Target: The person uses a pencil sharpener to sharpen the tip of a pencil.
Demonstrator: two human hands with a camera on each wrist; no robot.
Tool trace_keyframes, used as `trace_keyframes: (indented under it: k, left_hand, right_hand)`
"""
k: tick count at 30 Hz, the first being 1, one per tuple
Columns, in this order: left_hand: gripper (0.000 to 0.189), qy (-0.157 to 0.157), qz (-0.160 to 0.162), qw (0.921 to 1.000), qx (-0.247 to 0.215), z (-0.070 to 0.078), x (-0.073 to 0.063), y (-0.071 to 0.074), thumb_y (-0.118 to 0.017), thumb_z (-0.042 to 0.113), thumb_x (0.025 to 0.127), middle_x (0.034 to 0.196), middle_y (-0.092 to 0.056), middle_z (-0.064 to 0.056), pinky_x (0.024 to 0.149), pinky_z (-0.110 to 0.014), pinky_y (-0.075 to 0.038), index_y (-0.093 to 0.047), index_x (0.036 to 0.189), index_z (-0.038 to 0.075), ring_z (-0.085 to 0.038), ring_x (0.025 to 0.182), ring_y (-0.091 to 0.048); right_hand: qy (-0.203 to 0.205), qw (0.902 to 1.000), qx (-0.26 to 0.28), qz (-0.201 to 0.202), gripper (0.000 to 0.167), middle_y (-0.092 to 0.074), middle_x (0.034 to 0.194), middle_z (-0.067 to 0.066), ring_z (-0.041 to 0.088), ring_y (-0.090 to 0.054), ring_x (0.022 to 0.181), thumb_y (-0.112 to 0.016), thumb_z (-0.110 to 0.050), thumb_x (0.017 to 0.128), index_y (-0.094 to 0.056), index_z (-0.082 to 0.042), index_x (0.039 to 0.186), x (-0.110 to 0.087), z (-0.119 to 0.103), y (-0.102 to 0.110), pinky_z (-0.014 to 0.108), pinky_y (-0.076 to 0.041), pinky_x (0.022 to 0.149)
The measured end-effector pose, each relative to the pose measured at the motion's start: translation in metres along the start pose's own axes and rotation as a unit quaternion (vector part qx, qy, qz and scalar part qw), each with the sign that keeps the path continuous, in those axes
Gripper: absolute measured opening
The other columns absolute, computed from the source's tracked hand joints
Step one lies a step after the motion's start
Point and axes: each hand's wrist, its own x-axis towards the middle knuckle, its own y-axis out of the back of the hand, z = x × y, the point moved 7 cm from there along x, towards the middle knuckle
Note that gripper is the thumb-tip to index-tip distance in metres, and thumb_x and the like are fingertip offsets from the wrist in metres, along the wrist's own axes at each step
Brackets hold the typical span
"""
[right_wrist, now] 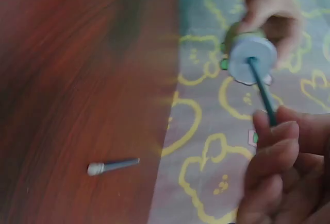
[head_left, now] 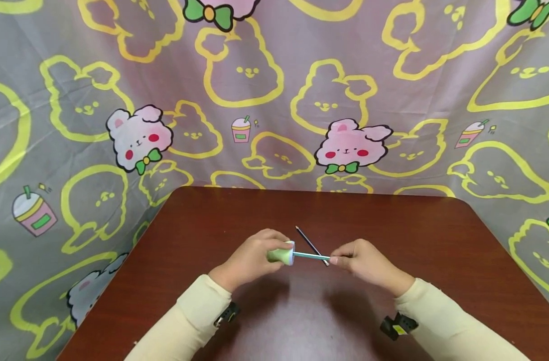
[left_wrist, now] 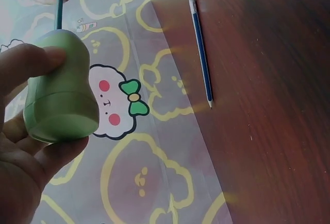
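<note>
My left hand (head_left: 252,254) grips a green pencil sharpener (left_wrist: 62,95) with a waisted, rounded body and a pale bluish-white end (right_wrist: 246,68). From a hole in that pale end sticks a teal pencil (head_left: 307,255). The fingertips of my right hand (head_left: 369,264) pinch the pencil's outer end. Both hands are above the table, with the pencil running nearly level between them. Inside the sharpener, the pencil's other end is hidden. Just beyond the hands, a dark blue pencil (left_wrist: 201,54) lies on the table, its sharpened tip pointing away and to the left.
The reddish-brown table (head_left: 238,210) has rounded far corners. A grey-pink curtain (head_left: 274,120) with cartoon rabbits hangs behind it and at its sides. Black straps (head_left: 227,314) with small devices sit at both wrists, below cream sleeves (head_left: 193,311).
</note>
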Motion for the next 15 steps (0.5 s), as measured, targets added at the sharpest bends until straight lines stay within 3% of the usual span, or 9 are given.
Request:
trace_keyframes:
  k: [2, 4, 8, 11, 13, 15]
  left_hand:
    - [0.036, -0.013, 0.007, 0.9998, 0.014, 0.002, -0.001, 0.001, -0.079, 0.001, 0.07, 0.108, -0.067, -0.005, 0.084, -0.026, -0.051, -0.074, 0.106, 0.005, -0.019, 0.101, -0.061]
    - [0.036, -0.018, 0.014, 0.9994, 0.025, 0.003, -0.001, 0.003, -0.08, 0.002, 0.07, 0.107, -0.067, -0.005, 0.085, -0.027, -0.051, -0.074, 0.105, 0.006, -0.019, 0.101, -0.061]
    - [0.037, -0.002, 0.018, 0.9995, 0.024, -0.001, -0.002, 0.005, -0.081, 0.004, 0.071, 0.108, -0.067, -0.004, 0.085, -0.027, -0.051, -0.073, 0.107, 0.006, -0.018, 0.102, -0.061]
    - [0.038, 0.019, 0.017, 0.9996, 0.008, -0.004, -0.003, 0.006, -0.08, 0.004, 0.072, 0.109, -0.067, -0.004, 0.084, -0.027, -0.051, -0.073, 0.109, 0.005, -0.019, 0.102, -0.062]
    - [0.039, 0.03, 0.014, 0.9995, -0.004, -0.007, -0.003, 0.007, -0.08, 0.005, 0.072, 0.109, -0.067, -0.004, 0.084, -0.027, -0.051, -0.072, 0.11, 0.005, -0.019, 0.102, -0.062]
    - [0.039, 0.038, 0.011, 0.9991, -0.015, -0.01, -0.003, 0.007, -0.08, 0.005, 0.072, 0.11, -0.067, -0.004, 0.083, -0.027, -0.051, -0.072, 0.11, 0.005, -0.019, 0.102, -0.062]
  right_hand:
    - [-0.064, 0.9943, 0.078, -0.036, 0.015, -0.051, 0.061, -0.002, 0.01, -0.043, 0.055, -0.063, -0.012, 0.091, -0.074, -0.002, 0.09, 0.002, 0.006, -0.002, 0.025, -0.037, 0.049]
    - [-0.081, 0.9912, 0.096, -0.043, 0.017, -0.049, 0.062, 0.0, 0.012, -0.044, 0.056, -0.062, -0.013, 0.092, -0.073, -0.001, 0.091, 0.004, 0.007, -0.002, 0.026, -0.038, 0.05]
    - [-0.056, 0.9983, 0.014, -0.007, 0.02, -0.058, 0.073, 0.0, 0.012, -0.048, 0.063, -0.062, -0.021, 0.093, -0.072, -0.005, 0.102, 0.006, 0.003, -0.002, 0.028, -0.041, 0.055]
    - [0.007, 0.9943, -0.089, 0.058, 0.028, -0.063, 0.087, -0.004, 0.01, -0.052, 0.072, -0.067, -0.027, 0.09, -0.07, -0.011, 0.112, 0.004, -0.004, 0.003, 0.029, -0.044, 0.061]
    - [0.088, 0.9745, -0.167, 0.121, 0.033, -0.066, 0.092, -0.005, 0.01, -0.056, 0.077, -0.072, -0.027, 0.085, -0.07, -0.011, 0.114, 0.0, -0.012, 0.007, 0.031, -0.048, 0.065]
    - [0.181, 0.9324, -0.248, 0.191, 0.031, -0.065, 0.09, -0.004, 0.012, -0.059, 0.077, -0.07, -0.029, 0.087, -0.071, -0.01, 0.112, -0.006, -0.022, 0.009, 0.034, -0.049, 0.065]
